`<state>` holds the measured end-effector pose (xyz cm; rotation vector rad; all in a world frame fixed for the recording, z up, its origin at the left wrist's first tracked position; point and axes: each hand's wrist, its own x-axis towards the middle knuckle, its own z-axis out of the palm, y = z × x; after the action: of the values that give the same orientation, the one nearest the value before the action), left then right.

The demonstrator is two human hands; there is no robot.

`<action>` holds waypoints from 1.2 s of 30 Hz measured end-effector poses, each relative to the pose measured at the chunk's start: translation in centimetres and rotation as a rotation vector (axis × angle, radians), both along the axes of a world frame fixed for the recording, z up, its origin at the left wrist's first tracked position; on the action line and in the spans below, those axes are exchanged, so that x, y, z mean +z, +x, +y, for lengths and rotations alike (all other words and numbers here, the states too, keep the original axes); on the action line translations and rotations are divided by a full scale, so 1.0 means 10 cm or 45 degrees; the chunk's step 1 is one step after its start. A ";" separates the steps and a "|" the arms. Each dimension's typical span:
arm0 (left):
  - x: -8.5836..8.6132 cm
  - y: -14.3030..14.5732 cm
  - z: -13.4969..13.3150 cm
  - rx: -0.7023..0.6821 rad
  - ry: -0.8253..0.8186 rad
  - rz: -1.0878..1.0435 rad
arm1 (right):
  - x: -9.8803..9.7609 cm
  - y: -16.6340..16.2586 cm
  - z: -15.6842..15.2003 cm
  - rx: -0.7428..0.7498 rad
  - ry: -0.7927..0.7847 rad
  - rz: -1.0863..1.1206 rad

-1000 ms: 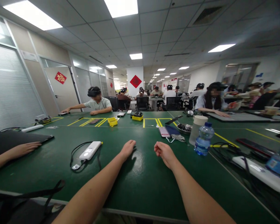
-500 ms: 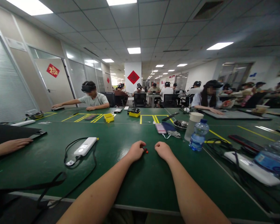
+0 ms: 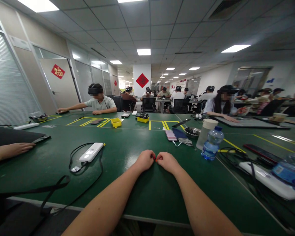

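Observation:
My left hand and my right hand rest on the green table, knuckles up, fingers curled, fingertips meeting. Between them sits a small red object, pinched from both sides; most of it is hidden by the fingers. Both forearms stretch out from the near edge of the table.
A white device with a black cable lies to the left. A water bottle and white cup stand to the right, with cables and a white device beyond. Another person's hand rests far left. People sit at tables behind.
My two hands came together from apart. The left closed on a small red object, then the right moved in until both pinch it.

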<state>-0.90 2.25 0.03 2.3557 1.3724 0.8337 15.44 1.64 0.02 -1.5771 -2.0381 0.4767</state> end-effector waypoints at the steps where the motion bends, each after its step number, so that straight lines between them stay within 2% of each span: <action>1: 0.00 0.00 0.01 -0.002 -0.003 -0.002 | 0.00 0.00 0.00 0.003 0.006 0.004; 7: -0.04 0.05 -0.03 0.106 0.020 0.109 | 0.01 -0.04 -0.03 -0.001 0.046 -0.087; 10: -0.05 0.10 -0.06 0.145 0.044 0.069 | 0.03 -0.04 -0.05 -0.009 0.084 -0.025; 13: -0.01 0.14 -0.06 0.080 -0.008 -0.153 | 0.05 -0.01 -0.06 0.034 0.057 0.254; 18: 0.02 0.19 -0.02 -0.035 -0.371 -0.817 | 0.08 -0.02 -0.05 0.082 -0.075 0.952; 23: 0.04 0.19 -0.04 -0.081 -0.646 -1.318 | 0.10 -0.03 -0.03 0.039 -0.173 1.310; 27: 0.11 0.15 -0.07 -0.115 -0.760 -1.487 | 0.16 -0.01 -0.05 0.121 -0.280 1.586; 32: 0.22 0.15 -0.13 -0.240 -0.604 -1.513 | 0.28 0.02 -0.10 0.268 -0.263 1.742; 36: 0.20 0.20 -0.14 -0.224 -0.582 -1.436 | 0.29 0.03 -0.10 0.231 -0.258 1.754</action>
<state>1.05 0.88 2.06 1.2277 0.7206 1.3027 15.73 0.64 2.94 -0.6804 -1.0243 1.3753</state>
